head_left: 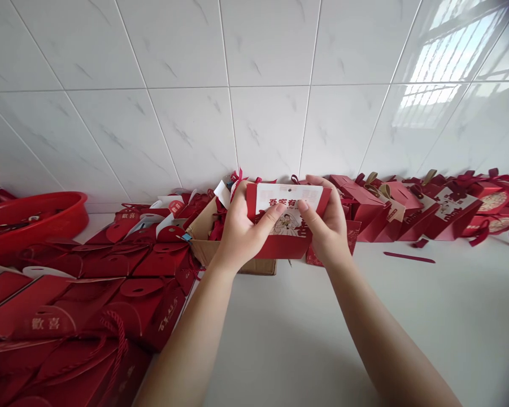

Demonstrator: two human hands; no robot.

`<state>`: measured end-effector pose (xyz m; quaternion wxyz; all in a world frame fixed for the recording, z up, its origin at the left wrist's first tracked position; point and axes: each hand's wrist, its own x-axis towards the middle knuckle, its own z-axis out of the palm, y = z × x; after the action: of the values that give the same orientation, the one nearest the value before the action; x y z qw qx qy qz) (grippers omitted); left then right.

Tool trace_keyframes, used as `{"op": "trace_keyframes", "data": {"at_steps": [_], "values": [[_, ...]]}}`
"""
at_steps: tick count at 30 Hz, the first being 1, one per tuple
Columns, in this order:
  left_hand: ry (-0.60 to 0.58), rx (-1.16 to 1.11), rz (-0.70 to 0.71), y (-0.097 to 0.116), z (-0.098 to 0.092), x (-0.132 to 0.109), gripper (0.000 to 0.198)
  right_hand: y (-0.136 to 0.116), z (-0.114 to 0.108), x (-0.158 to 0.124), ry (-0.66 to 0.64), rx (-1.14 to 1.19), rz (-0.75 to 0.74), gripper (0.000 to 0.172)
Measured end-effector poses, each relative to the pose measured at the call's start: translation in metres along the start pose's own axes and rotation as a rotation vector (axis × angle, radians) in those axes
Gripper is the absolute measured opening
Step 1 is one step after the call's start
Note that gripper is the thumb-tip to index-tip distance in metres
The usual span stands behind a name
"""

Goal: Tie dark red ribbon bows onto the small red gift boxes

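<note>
Between both hands, raised above the white table, is a red gift box [275, 247] with a white printed panel showing characters and a cartoon figure. My left hand [246, 229] grips its left side, thumb lying across the panel. On the opposite side my right hand [327, 229] grips it the same way, its thumb pressed to the panel. A small hole shows near the panel's top edge. The fingers behind the box are hidden. Beyond it stands an open cardboard box [203, 229] with red ribbons and papers inside, partly covered by my left hand.
Many red gift boxes [122, 305] with rope handles crowd the left side. A red plastic basin [74, 212] stands behind them. More red boxes [407, 212] with ribbons line the tiled wall [271, 45] at right. A dark red strip [409, 258] lies on the white table [440, 316].
</note>
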<state>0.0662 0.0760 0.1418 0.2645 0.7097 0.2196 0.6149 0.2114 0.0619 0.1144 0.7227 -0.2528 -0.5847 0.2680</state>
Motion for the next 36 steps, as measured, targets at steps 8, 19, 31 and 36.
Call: {"op": "trace_keyframes", "data": {"at_steps": [8,19,31,36], "values": [[-0.005,0.015,-0.018,-0.004,-0.002,0.000,0.027,0.012,-0.003,0.001,-0.031,0.051,0.035,0.032],[0.002,0.021,-0.067,-0.006,-0.001,0.000,0.035,0.016,-0.001,-0.002,-0.049,0.119,0.017,0.035],[0.441,-0.123,-0.334,-0.015,-0.076,0.024,0.035,-0.009,-0.039,0.022,0.506,0.157,-0.102,0.034],[0.293,0.418,-0.467,-0.043,-0.074,0.020,0.032,-0.018,-0.050,0.027,0.571,0.176,-0.149,0.030]]}}
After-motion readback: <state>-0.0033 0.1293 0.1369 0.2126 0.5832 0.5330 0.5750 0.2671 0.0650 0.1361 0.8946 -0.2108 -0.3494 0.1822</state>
